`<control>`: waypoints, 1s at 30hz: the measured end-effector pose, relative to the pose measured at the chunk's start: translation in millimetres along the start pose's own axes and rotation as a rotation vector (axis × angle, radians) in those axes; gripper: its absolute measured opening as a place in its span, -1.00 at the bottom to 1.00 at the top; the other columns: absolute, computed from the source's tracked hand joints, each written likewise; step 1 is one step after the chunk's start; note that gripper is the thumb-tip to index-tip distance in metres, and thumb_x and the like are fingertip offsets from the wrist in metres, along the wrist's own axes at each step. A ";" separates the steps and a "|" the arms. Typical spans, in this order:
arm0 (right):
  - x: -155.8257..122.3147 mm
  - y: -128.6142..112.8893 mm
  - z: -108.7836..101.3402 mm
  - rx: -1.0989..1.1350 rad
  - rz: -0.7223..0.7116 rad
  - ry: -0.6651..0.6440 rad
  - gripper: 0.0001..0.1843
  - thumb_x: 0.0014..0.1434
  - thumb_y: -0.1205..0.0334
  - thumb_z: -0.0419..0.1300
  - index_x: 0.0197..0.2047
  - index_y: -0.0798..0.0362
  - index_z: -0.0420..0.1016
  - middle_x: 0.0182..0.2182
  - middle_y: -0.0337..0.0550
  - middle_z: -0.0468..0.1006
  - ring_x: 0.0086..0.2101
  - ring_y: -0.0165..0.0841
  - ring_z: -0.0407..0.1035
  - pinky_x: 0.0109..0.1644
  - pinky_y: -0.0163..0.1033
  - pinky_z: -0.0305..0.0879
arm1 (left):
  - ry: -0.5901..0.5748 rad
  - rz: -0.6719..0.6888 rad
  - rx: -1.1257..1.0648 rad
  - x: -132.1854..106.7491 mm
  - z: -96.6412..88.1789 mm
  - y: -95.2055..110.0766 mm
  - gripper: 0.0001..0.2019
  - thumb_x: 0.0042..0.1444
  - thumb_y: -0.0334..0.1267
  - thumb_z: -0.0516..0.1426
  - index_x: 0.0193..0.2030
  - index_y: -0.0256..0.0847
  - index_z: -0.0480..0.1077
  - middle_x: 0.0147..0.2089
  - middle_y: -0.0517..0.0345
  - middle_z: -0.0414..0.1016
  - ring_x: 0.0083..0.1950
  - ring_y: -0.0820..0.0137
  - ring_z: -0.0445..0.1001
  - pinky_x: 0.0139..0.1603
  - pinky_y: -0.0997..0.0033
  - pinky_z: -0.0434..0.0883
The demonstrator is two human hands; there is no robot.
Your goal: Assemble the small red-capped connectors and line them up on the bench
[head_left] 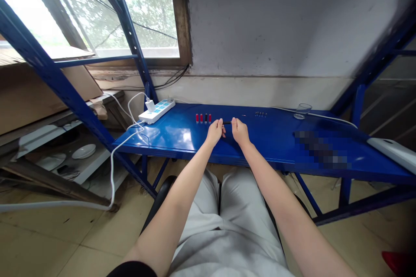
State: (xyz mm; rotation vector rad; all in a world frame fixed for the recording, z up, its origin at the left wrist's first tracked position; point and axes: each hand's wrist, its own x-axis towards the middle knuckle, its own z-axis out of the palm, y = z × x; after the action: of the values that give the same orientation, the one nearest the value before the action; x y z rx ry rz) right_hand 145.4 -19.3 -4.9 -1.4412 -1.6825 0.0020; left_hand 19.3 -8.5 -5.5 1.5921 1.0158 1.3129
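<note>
Both my hands rest side by side on the blue metal shelf (182, 132). My left hand (216, 130) and my right hand (239, 130) each have their fingers closed on one end of a small black rod-shaped part (227, 122) held between them. Just beyond my left hand stands a short row of small red and black pieces (203, 118). A cluster of tiny dark pieces (260, 114) lies further right.
A white power strip (157, 111) with a plugged charger and white cables sits at the shelf's back left. A small glass (303, 111) stands at the back right. Blue frame struts rise on both sides. A lower shelf at left holds plates (83, 151).
</note>
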 end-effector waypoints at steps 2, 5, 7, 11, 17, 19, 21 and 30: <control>-0.4 -0.9 -0.5 0.012 -0.009 0.001 -0.51 0.28 0.00 -0.34 -0.46 0.01 0.24 -0.56 -0.13 0.38 -0.51 -0.33 0.28 -0.41 -0.28 0.05 | 0.009 -0.008 -0.009 -0.8 -0.8 0.6 -0.61 0.17 0.02 -0.11 -0.51 -0.23 0.17 -0.63 0.27 0.29 -0.69 0.58 0.29 -0.59 0.57 0.24; -0.6 -1.6 -0.4 0.028 -0.024 0.006 -0.53 0.28 0.01 -0.33 -0.47 0.00 0.21 -0.57 -0.15 0.36 -0.53 -0.34 0.27 -0.41 -0.28 0.05 | 0.030 -0.039 -0.024 -1.2 -1.5 1.6 -0.59 0.16 0.05 -0.10 -0.54 -0.22 0.16 -0.68 0.28 0.25 -0.71 0.57 0.26 -0.60 0.56 0.24; -0.6 -1.9 -0.2 0.031 -0.027 0.007 -0.54 0.28 0.01 -0.33 -0.47 0.00 0.20 -0.58 -0.16 0.35 -0.54 -0.34 0.26 -0.41 -0.28 0.05 | 0.044 -0.064 -0.032 -1.1 -1.7 2.2 -0.58 0.15 0.06 -0.09 -0.54 -0.23 0.19 -0.71 0.29 0.23 -0.73 0.56 0.25 -0.61 0.56 0.22; -1.0 -2.7 -0.6 0.023 -0.020 0.001 -0.52 0.28 0.00 -0.34 -0.46 0.00 0.23 -0.59 -0.15 0.36 -0.54 -0.33 0.27 -0.42 -0.28 0.05 | 0.055 -0.116 -0.081 0.1 -2.3 2.0 -0.58 0.12 0.08 -0.06 -0.51 -0.24 0.25 -0.75 0.30 0.20 -0.75 0.55 0.23 -0.63 0.54 0.21; -2.1 -4.6 -2.6 0.051 -0.018 -0.010 -0.51 0.27 -0.03 -0.35 -0.46 0.00 0.21 -0.59 -0.16 0.34 -0.54 -0.34 0.26 -0.42 -0.28 0.05 | 0.057 -0.145 -0.150 1.0 -3.5 1.8 -0.55 0.08 0.11 -0.02 -0.59 -0.24 0.21 -0.78 0.29 0.16 -0.76 0.55 0.21 -0.64 0.53 0.21; -1.9 -4.0 -3.5 0.073 -0.008 0.004 -0.52 0.27 -0.03 -0.35 -0.46 0.00 0.20 -0.59 -0.17 0.33 -0.55 -0.35 0.26 -0.43 -0.28 0.05 | 0.056 -0.125 -0.149 -0.1 -3.7 4.8 -0.53 0.06 0.14 -0.01 -0.59 -0.26 0.23 -0.75 0.25 0.22 -0.74 0.56 0.24 -0.64 0.55 0.20; -1.1 -2.3 -4.5 0.089 0.018 0.038 -0.51 0.27 -0.04 -0.36 -0.46 0.00 0.19 -0.59 -0.17 0.33 -0.54 -0.35 0.26 -0.42 -0.28 0.06 | 0.055 -0.105 -0.147 -1.6 -3.9 9.0 -0.54 0.05 0.14 0.01 -0.48 -0.29 0.33 -0.65 0.19 0.35 -0.70 0.56 0.30 -0.66 0.57 0.18; 1.4 2.2 -5.2 0.115 0.093 0.106 -0.51 0.26 -0.05 -0.35 -0.45 0.01 0.21 -0.58 -0.16 0.34 -0.54 -0.35 0.24 -0.41 -0.28 0.07 | -0.016 -0.036 -0.179 -1.8 -3.0 7.9 -0.60 0.01 -0.05 0.13 -0.11 -0.32 0.37 -0.42 0.09 0.49 -0.60 0.56 0.39 -0.63 0.59 0.20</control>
State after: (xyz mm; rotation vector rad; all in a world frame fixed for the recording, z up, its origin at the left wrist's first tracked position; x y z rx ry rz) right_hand 150.4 -20.2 -2.0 -1.4071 -1.5044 0.0717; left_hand 16.8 -12.6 1.7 1.4410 0.8877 1.3257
